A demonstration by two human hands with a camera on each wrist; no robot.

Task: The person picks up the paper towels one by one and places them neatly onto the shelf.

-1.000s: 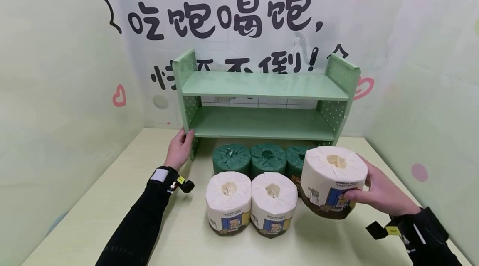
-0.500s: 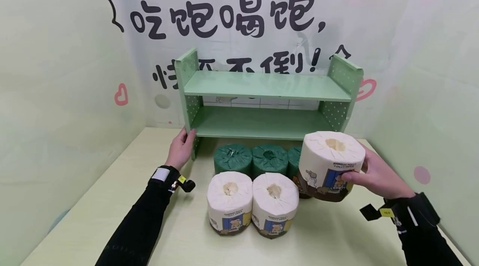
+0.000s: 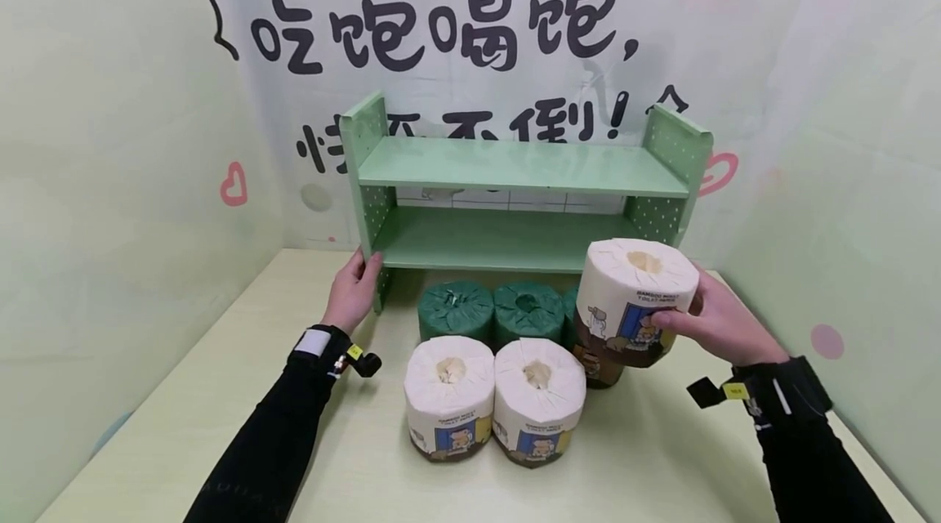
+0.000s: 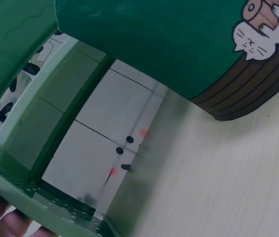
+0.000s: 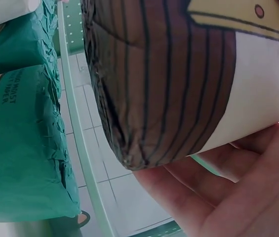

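Observation:
My right hand [image 3: 724, 323] grips a white-wrapped toilet roll [image 3: 632, 306] from its right side, thumb across the printed front. The roll is raised, with its top overlapping the lower shelf's right front edge in the head view. Its brown striped base [image 5: 164, 84] fills the right wrist view, fingers curled under it. With my left hand [image 3: 351, 294] I hold the left side panel of a light green two-tier shelf [image 3: 507, 237], thumb in front and fingers behind. Two more white toilet rolls [image 3: 539, 404] stand upright before a row of green toilet rolls [image 3: 456, 312], the rightmost partly hidden.
The pale wooden table [image 3: 220, 392] carries everything. Behind the shelf rises a printed back wall [image 3: 456, 24] with large black characters; plain side walls [image 3: 845, 139] flank the table. The green rolls stand close at the shelf's front, below its lower board.
My right hand has lifted the white toilet roll up and slightly left, closer to the lower shelf board. The left hand, the shelf and the standing rolls have kept their places.

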